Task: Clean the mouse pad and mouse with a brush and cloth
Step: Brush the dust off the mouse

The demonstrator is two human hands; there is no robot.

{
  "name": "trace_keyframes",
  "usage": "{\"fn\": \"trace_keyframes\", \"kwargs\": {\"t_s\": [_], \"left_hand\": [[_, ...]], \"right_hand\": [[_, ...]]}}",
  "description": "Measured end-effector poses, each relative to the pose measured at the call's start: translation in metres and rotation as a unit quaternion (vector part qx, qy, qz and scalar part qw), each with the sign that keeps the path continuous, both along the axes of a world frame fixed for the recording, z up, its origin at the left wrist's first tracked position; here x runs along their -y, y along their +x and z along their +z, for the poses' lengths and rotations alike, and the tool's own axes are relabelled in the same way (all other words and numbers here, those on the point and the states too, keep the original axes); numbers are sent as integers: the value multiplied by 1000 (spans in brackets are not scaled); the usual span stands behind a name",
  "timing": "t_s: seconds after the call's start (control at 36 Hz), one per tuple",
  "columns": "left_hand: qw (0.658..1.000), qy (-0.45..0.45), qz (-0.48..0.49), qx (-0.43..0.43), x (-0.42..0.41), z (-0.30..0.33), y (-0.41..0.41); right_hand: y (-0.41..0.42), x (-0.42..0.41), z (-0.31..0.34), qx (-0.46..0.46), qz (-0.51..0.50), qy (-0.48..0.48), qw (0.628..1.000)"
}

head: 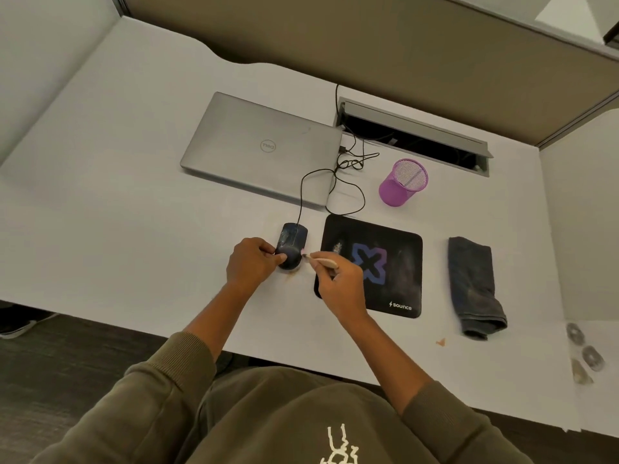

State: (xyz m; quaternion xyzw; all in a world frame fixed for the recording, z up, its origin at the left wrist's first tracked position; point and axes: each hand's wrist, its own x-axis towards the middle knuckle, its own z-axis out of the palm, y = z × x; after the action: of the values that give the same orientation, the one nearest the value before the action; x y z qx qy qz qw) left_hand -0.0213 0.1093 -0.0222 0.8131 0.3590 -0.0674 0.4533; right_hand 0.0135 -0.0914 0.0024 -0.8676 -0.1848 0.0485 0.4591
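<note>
White and wide, the surface point(134, 162) sits inside a cubicle with tan partition walls, carrying a closed laptop point(258, 149), a purple mesh cup point(403, 182) and the things to be cleaned. Just left of the mouse pad point(398, 272), the mouse point(292, 244) rests on the surface, its cord point(303, 192) running up toward the laptop. The left hand point(251, 262) is closed around the mouse's rear and left flank, pinning it down. The right hand point(340, 283) pinches a slim brush point(323, 261) like a pen, with the pink bristle tip at the mouse's right side; whether it touches, I cannot tell.

A mouse like this is probably light, hard and smooth-shelled, so it would skate under brush strokes unless held by its sides, as here; the cord may tug it too. The pad looks thin and limp, dusty in patches, best pressed flat at a corner. The folded dark cloth point(474, 289) lies apart on the right, soft and easy to pick up anywhere.
</note>
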Motion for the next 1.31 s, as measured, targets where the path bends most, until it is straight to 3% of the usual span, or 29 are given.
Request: {"fn": "trace_keyframes", "kwargs": {"t_s": [0.36,0.69,0.97,1.17,1.31], "left_hand": [[999,38,-2,-2,-6,3,3],[998,64,-7,7,-6,7,3],[998,66,-5,7,-9,6,3],[997,68,-3,20,-9,6,3],[997,74,0,26,-10,6,2]], "right_hand": [[24,0,3,13,-16,-28,999],[-27,0,-15,42,124,-108,985],[-3,0,0,52,59,-68,995],[-31,4,-12,24,137,-74,988],[-26,-2,-8,31,116,-57,991]]}}
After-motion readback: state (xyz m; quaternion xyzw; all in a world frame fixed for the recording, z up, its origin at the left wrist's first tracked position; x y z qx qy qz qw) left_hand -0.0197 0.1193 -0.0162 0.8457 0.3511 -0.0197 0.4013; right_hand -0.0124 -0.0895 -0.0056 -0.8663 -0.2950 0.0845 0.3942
